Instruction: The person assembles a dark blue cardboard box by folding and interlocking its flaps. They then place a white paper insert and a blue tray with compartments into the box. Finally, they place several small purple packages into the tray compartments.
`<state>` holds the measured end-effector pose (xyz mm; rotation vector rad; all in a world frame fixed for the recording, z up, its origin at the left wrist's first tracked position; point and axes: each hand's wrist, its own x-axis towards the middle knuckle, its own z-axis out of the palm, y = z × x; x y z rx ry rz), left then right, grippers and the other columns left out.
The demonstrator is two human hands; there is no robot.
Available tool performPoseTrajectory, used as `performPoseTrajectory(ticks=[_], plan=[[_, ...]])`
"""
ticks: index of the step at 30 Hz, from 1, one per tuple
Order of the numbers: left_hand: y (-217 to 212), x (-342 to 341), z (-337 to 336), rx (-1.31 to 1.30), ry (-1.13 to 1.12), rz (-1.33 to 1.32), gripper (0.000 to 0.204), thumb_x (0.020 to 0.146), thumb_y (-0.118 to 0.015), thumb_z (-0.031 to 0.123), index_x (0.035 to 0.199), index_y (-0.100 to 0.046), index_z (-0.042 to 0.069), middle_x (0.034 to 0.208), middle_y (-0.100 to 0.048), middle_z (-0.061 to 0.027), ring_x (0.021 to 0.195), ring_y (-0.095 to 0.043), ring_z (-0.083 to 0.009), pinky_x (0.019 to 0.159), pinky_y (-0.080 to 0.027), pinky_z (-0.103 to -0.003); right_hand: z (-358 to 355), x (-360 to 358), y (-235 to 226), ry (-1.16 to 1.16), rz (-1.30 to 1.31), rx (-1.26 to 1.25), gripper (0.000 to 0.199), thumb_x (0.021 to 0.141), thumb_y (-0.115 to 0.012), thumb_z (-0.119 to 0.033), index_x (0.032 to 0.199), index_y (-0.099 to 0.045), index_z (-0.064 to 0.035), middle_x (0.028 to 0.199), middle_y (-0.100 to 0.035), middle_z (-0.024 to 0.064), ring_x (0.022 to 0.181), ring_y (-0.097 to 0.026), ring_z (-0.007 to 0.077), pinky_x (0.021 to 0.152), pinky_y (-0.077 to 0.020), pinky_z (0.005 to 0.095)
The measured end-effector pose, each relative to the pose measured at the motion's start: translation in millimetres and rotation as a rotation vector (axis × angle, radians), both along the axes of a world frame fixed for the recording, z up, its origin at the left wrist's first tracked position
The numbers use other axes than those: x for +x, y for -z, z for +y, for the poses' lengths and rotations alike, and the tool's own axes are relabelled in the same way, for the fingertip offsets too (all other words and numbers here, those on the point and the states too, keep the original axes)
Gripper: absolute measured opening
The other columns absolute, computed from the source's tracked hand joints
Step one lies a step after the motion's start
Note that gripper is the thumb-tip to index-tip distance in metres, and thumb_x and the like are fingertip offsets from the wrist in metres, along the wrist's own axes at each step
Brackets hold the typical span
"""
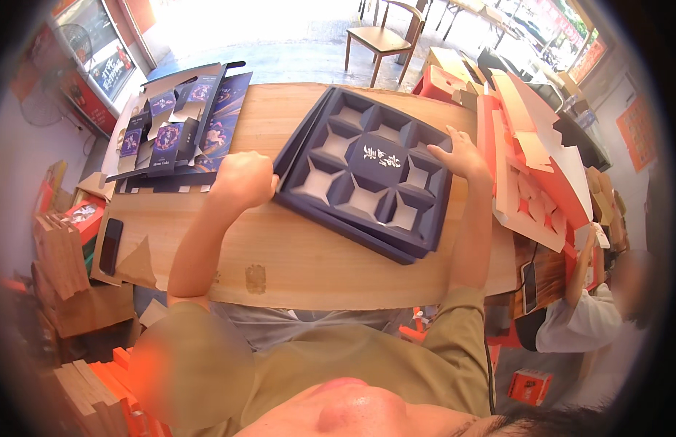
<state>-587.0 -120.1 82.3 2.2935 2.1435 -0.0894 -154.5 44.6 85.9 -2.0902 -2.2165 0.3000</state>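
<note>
A dark blue compartment tray (342, 149) with a raised centre panel lies on the wooden table in front of me. It sits askew over a matching dark blue box (382, 246), whose edges show at the left and along the near side. My left hand (245, 178) is closed in a fist at the left edge of the box, its fingertips hidden. At the right rim of the tray rests my right hand (462, 154), with thumb and fingers spread. The tray's square compartments hold nothing visible.
An open dark box with small printed packets (167, 138) stands at the table's left. A phone (112, 246) lies at the left edge, another (529, 287) at the right. Orange open cartons (531, 175) crowd the right side. A co-worker's sleeve (582, 320) shows at right; a chair (382, 40) stands beyond.
</note>
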Motion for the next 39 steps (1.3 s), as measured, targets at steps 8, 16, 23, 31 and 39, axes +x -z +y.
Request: performPoseTrajectory(ticks=[8, 16, 23, 31, 39], plan=[[22, -21, 35, 0.328, 0.387, -0.34, 0.03, 0.092, -0.07, 0.008, 0.121, -0.075, 0.009, 0.141, -0.069, -0.0108, 0.109, -0.074, -0.0354, 0.09, -0.061, -0.047, -11, -9, -22, -0.122, 0.072, -0.107, 0.097, 0.095, -0.074, -0.061, 0.168, -0.041, -0.0052, 0.162, -0.054, 0.0253, 0.152, -0.051, 0.0378, 0.125, -0.0417, 0.0462], [38, -29, 47, 0.285, 0.462, -0.236, 0.034, 0.082, -0.076, 0.004, 0.115, -0.08, 0.013, 0.141, -0.071, -0.0079, 0.112, -0.074, -0.0312, 0.093, -0.061, -0.043, -50, 5, -57, -0.159, 0.26, 0.046, 0.094, 0.093, -0.077, -0.059, 0.166, -0.046, -0.0067, 0.152, -0.063, 0.0266, 0.144, -0.059, 0.0391, 0.119, -0.0464, 0.047], [8, -1, 25, 0.15, 0.344, 0.099, 0.02, 0.075, -0.085, 0.021, 0.09, -0.083, 0.008, 0.118, -0.077, -0.0126, 0.099, -0.077, -0.0306, 0.085, -0.063, -0.043, -44, -5, -49, -0.204, 0.213, 0.049, 0.095, 0.093, -0.075, -0.062, 0.166, -0.046, -0.0069, 0.155, -0.061, 0.0268, 0.146, -0.057, 0.0398, 0.119, -0.0464, 0.0473], [30, 70, -15, -0.082, 0.741, -0.164, 0.037, 0.09, -0.075, 0.038, 0.079, -0.079, 0.003, 0.082, -0.074, -0.013, 0.077, -0.075, -0.036, 0.072, -0.059, -0.047, 24, -46, 63, -0.298, 0.3, 0.065, 0.098, 0.101, -0.065, -0.062, 0.172, -0.03, -0.0051, 0.166, -0.044, 0.0324, 0.156, -0.043, 0.0436, 0.128, -0.0379, 0.0477], [37, 78, -18, -0.017, 0.754, -0.108, 0.037, 0.096, -0.074, 0.038, 0.079, -0.076, 0.005, 0.085, -0.074, -0.0098, 0.079, -0.075, -0.0327, 0.067, -0.059, -0.042, 28, -67, 78, -0.328, 0.943, -0.189, 0.082, 0.107, -0.063, -0.038, 0.175, -0.026, -0.0085, 0.162, -0.051, 0.0263, 0.149, -0.051, 0.0335, 0.122, -0.0418, 0.0441]])
